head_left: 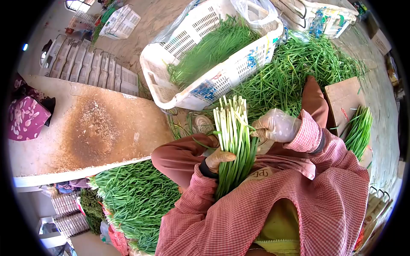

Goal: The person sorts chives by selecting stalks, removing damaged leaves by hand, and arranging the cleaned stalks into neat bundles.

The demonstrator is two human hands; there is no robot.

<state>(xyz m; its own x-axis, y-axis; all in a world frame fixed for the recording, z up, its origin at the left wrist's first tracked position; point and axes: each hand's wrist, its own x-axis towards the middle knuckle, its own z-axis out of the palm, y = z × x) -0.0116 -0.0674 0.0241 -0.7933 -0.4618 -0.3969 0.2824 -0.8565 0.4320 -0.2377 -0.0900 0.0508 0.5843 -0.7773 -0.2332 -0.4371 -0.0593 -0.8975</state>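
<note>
My left hand (219,160) is wrapped round a bunch of garlic chives (234,141), pale stem ends up and green leaves hanging towards my lap. Close against the bunch's right side is my right hand (275,126), in a thin clear glove with its fingers pinched together. A green leaf shows at those fingertips; the rest of what they grip is hidden. Beyond my knees, a loose heap of garlic chives (294,68) lies on the floor.
A white plastic crate (205,91) holding loose greens stands ahead. To the left is a stained board (141,128), with a thick pile of chives (141,196) below it. At right, a tied bundle (359,130) lies by a brown board (344,98). Stacked crates (89,64) stand far left.
</note>
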